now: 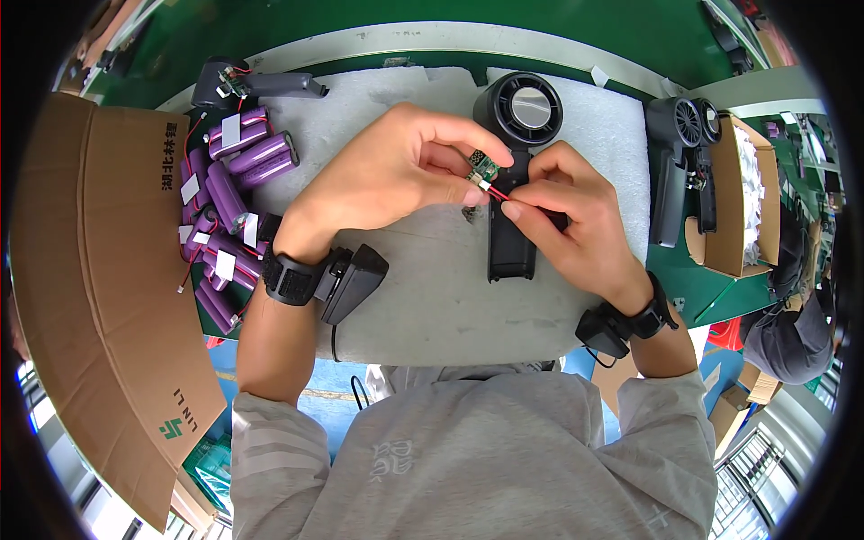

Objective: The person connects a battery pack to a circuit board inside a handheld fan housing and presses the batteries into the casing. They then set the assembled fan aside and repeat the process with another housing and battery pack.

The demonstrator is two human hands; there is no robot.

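**Board and wire being held over fan body**

A small green board point(483, 168) is being pinched between the left hand point(396, 171) thumb and fingers, just above the black fan body point(515, 180) lying on the grey foam mat point(432, 288). A red wire point(500, 193) running off the board is being gripped by the right hand point(562, 211) fingertips. Both hands are being kept close together, nearly touching. Purple battery packs point(229, 202) are being kept piled left of the mat, beside a cardboard sheet point(90, 270). More black fans point(682, 162) are being stored at right by a carton point(738, 207).

Right hand point(576, 216) hides the black fan handle point(511, 247); circuit board point(483, 168) details too small
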